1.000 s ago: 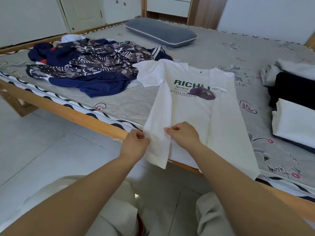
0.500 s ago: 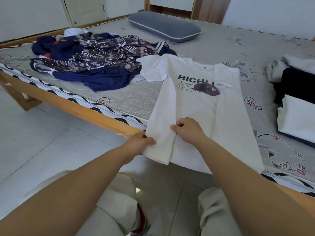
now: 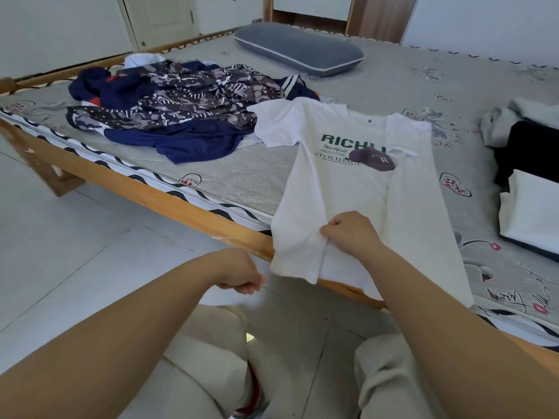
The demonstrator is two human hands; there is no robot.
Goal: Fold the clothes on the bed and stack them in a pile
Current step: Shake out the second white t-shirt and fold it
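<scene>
A person stands at the near edge of a bed [image 3: 187, 204], folding a white T-shirt [image 3: 348, 192] with green lettering. The shirt lies face up at the middle of the view, collar toward twelve o'clock, its hem hanging over the wooden rail. Its right side is already folded inward.

The right hand [image 3: 351, 234] pinches a bunch of fabric near the hem between curled fingers and thumb. The left hand [image 3: 239, 272], at about eight o'clock from the shirt, is off the cloth, fingers curled; whether it holds anything I cannot tell, as that spot is blurred.

The shirt looks light, thin and limp. It will likely sag and wrinkle unless held at two points, best at the left hem corner and the left shoulder.

At ten o'clock a heap of unfolded clothes [image 3: 181, 113], navy and patterned, touches the shirt's left sleeve and may crowd the fold. At three o'clock sits a pile of folded clothes [image 3: 532, 207]. A grey pillow [image 3: 299, 49] lies at twelve o'clock.
</scene>
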